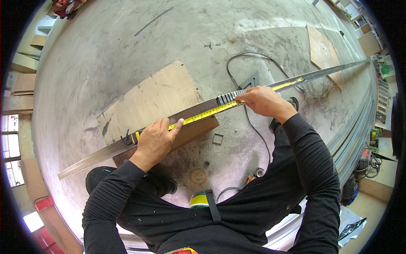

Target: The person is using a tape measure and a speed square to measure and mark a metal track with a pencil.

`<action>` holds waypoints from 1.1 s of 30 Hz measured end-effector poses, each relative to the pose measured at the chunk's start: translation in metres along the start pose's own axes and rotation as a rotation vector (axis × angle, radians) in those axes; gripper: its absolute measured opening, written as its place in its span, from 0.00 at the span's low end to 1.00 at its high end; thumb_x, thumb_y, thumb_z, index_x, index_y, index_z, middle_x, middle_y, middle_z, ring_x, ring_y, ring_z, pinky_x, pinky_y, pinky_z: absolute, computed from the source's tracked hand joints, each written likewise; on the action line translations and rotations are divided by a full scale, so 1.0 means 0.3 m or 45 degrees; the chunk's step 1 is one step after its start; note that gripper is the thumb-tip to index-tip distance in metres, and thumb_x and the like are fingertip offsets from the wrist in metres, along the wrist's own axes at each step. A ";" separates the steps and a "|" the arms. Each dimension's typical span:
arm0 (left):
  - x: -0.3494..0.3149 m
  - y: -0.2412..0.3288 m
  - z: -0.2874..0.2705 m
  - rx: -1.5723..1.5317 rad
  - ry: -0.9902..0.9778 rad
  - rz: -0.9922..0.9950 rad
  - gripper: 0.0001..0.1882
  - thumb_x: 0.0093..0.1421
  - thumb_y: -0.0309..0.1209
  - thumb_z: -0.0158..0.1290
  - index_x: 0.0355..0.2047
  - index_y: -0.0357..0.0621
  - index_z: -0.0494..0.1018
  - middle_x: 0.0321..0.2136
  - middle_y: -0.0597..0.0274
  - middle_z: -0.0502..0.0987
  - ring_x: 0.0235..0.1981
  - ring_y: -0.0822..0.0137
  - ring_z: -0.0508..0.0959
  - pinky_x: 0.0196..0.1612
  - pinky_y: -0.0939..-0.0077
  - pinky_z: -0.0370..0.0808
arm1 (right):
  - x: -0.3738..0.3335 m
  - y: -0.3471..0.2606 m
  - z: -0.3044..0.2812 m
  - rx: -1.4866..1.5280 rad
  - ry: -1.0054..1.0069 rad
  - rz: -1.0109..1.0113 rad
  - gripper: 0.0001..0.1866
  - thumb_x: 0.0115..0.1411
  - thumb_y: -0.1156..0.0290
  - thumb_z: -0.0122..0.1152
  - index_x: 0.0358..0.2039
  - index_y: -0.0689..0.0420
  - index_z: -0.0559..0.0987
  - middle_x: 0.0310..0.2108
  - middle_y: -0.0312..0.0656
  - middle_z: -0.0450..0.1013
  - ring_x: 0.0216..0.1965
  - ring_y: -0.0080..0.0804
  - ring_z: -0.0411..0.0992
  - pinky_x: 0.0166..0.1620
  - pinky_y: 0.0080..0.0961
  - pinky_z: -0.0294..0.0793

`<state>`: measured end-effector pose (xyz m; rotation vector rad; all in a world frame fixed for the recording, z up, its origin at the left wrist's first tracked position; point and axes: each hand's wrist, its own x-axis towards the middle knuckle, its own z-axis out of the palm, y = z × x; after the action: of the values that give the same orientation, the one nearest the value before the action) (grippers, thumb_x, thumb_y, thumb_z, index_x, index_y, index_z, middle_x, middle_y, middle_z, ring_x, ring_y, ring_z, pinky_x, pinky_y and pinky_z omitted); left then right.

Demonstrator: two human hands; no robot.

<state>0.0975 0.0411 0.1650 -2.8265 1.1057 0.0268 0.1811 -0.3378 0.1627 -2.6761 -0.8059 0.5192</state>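
A long metal profile [101,154] runs slantwise across in front of me, from lower left to upper right. Along it lies the yellow blade of a tape measure [207,114]. My left hand [153,139] is closed over the black and yellow case, its thumb pressing the blade against the profile. Farther right, my right hand [266,102] pinches the blade at the profile's edge, fingertips beside a row of dark slots [228,98]. Under the profile sits a brown block [196,132]. My right palm and the case's underside are hidden.
A plywood sheet [152,97] lies beyond the profile; another board [323,48] is at far right. A black cable [258,131] loops across the concrete floor. Between my legs are a square metal ring [218,139], a round disc [197,176] and a power tool [256,173]. Long metal lengths [353,131] lie right.
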 end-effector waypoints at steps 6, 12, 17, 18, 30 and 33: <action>0.007 0.004 -0.007 -0.024 0.009 -0.004 0.28 0.60 0.27 0.53 0.63 0.54 0.74 0.32 0.61 0.72 0.35 0.63 0.77 0.37 0.68 0.75 | -0.002 0.024 0.012 -0.009 0.026 -0.018 0.16 0.63 0.72 0.61 0.50 0.46 0.85 0.36 0.47 0.82 0.40 0.51 0.81 0.41 0.48 0.79; 0.010 0.004 -0.024 0.003 -0.048 0.008 0.26 0.62 0.29 0.53 0.62 0.51 0.76 0.34 0.61 0.75 0.37 0.64 0.79 0.39 0.72 0.77 | 0.000 0.021 0.016 -0.008 0.038 -0.034 0.16 0.62 0.73 0.61 0.49 0.47 0.85 0.35 0.47 0.82 0.39 0.51 0.81 0.41 0.48 0.79; 0.000 -0.002 0.002 -0.038 0.005 -0.004 0.29 0.61 0.27 0.53 0.64 0.54 0.73 0.32 0.60 0.72 0.36 0.62 0.78 0.38 0.67 0.76 | 0.007 0.006 0.006 -0.031 -0.010 -0.001 0.15 0.62 0.73 0.61 0.49 0.48 0.85 0.35 0.48 0.82 0.39 0.52 0.81 0.41 0.47 0.80; -0.001 -0.002 0.004 -0.034 0.006 -0.003 0.29 0.61 0.27 0.53 0.64 0.54 0.73 0.32 0.60 0.72 0.36 0.62 0.78 0.38 0.67 0.76 | 0.007 0.004 0.005 -0.035 -0.019 0.007 0.15 0.62 0.73 0.61 0.49 0.48 0.85 0.35 0.48 0.82 0.39 0.52 0.81 0.41 0.47 0.80; 0.002 -0.001 -0.014 -0.022 -0.035 0.004 0.29 0.60 0.27 0.53 0.64 0.52 0.73 0.33 0.60 0.72 0.37 0.62 0.77 0.39 0.68 0.76 | 0.005 0.000 -0.033 -0.056 -0.047 0.010 0.14 0.61 0.64 0.67 0.47 0.50 0.86 0.36 0.50 0.82 0.40 0.53 0.80 0.43 0.48 0.80; -0.001 0.000 -0.011 -0.017 -0.039 0.005 0.29 0.60 0.27 0.53 0.64 0.52 0.73 0.34 0.59 0.72 0.37 0.61 0.77 0.39 0.68 0.76 | 0.006 -0.026 -0.078 -0.059 0.117 0.168 0.16 0.58 0.60 0.70 0.43 0.55 0.85 0.35 0.52 0.82 0.38 0.53 0.80 0.41 0.45 0.79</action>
<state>0.0973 0.0408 0.1681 -2.8254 1.1094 0.0773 0.1885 -0.3346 0.1863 -2.7867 -0.6265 0.4089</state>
